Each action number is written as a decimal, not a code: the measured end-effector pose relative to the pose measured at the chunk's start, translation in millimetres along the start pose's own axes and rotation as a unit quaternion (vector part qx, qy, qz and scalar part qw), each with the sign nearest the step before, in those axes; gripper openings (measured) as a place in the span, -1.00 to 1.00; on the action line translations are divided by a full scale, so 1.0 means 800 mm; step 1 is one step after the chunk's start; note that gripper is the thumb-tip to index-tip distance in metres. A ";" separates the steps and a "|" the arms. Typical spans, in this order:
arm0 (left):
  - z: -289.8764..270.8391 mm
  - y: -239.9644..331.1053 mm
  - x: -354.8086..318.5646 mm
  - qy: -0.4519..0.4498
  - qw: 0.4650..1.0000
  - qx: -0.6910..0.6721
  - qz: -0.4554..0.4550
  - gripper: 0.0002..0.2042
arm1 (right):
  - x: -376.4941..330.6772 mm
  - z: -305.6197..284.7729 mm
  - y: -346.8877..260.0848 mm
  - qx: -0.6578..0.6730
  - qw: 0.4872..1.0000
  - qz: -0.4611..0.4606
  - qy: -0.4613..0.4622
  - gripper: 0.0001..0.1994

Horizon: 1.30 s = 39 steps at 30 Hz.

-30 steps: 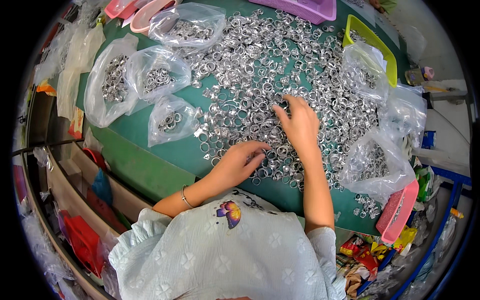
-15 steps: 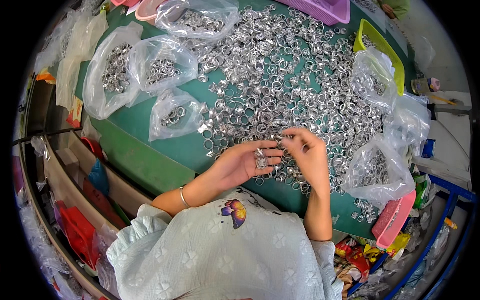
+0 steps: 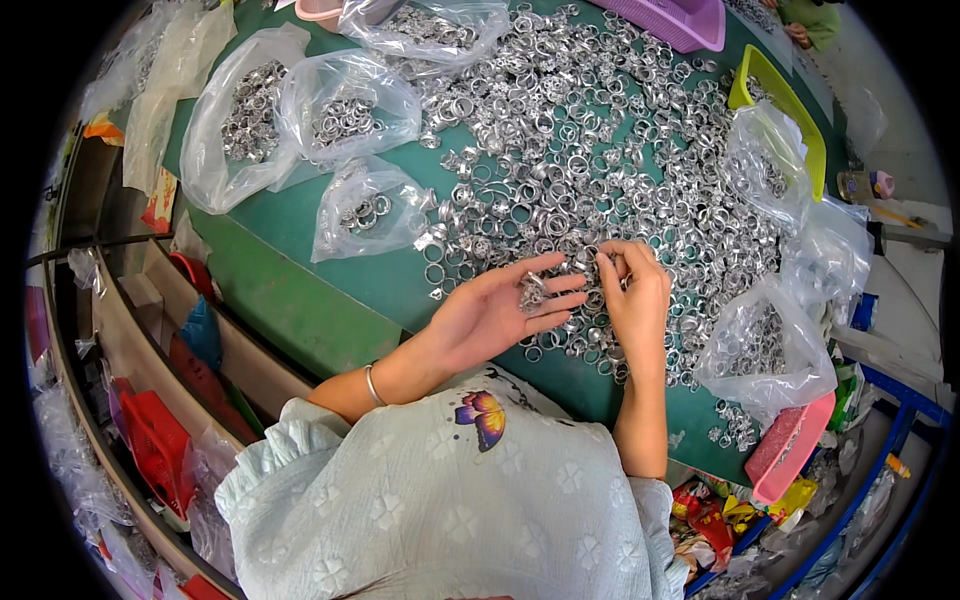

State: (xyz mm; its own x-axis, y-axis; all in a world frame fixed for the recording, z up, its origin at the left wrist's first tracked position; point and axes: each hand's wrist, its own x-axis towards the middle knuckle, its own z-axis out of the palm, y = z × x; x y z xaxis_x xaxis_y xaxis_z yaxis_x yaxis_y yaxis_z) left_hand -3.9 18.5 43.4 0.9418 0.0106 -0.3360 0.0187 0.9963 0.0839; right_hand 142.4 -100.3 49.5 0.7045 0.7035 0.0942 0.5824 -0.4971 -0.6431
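Observation:
A wide spread of silver-coloured metal rings [image 3: 560, 180] covers much of the green table. My left hand [image 3: 490, 315] is palm up at the near edge of the spread, its fingers stretched and apart. A small cluster of rings [image 3: 533, 292] rests on the base of those fingers. Just to its right, my right hand [image 3: 637, 290] is closed in a pinch over the rings, thumb and forefinger close together. Whatever lies between those fingertips is too small to make out. A bangle circles my left wrist.
Clear plastic bags of rings [image 3: 370, 210] lie on the left, with another bag [image 3: 765, 350] on the right. A pink basket [image 3: 790, 450], a yellow-green basket [image 3: 800, 120] and a purple basket [image 3: 680, 25] edge the table. At the far right is another person's hand [image 3: 797, 35].
My right hand's fingers have closed from a looser curl into a pinch. The left hand still carries its rings, fingers a little more spread. The whole view has shifted slightly.

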 end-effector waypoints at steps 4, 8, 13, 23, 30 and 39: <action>-0.003 -0.001 0.000 0.003 1.000 0.020 -0.019 -0.59 | 0.000 0.005 -0.007 0.012 0.999 -0.023 0.022 -0.85; -0.003 0.003 -0.009 0.031 0.983 0.181 0.028 -0.58 | 0.000 0.005 -0.009 0.026 0.999 -0.019 0.018 -0.85; 0.001 0.003 -0.013 0.027 0.966 0.245 0.074 -0.53 | -0.014 -0.009 -0.024 0.260 0.955 0.046 -0.138 -0.87; 0.000 -0.004 -0.015 -0.038 0.963 0.256 0.078 -0.35 | -0.029 0.005 -0.035 0.254 0.952 0.038 -0.168 -0.86; 0.007 -0.004 -0.014 -0.069 0.980 0.180 0.048 -0.31 | -0.042 0.003 -0.013 0.455 0.865 0.147 -0.151 -0.87; 0.006 -0.004 -0.016 -0.044 0.981 0.179 0.058 -0.33 | -0.050 -0.003 0.003 0.772 0.573 0.232 -0.145 -0.68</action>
State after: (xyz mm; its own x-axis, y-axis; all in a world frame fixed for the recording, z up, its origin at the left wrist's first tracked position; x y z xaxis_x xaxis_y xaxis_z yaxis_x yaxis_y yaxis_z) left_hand -14.2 14.4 51.5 0.9695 0.0988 -0.2243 0.0119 0.8951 0.4457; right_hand 116.7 -130.9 46.2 0.4103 0.8438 -0.3459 -0.8525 0.2202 -0.4741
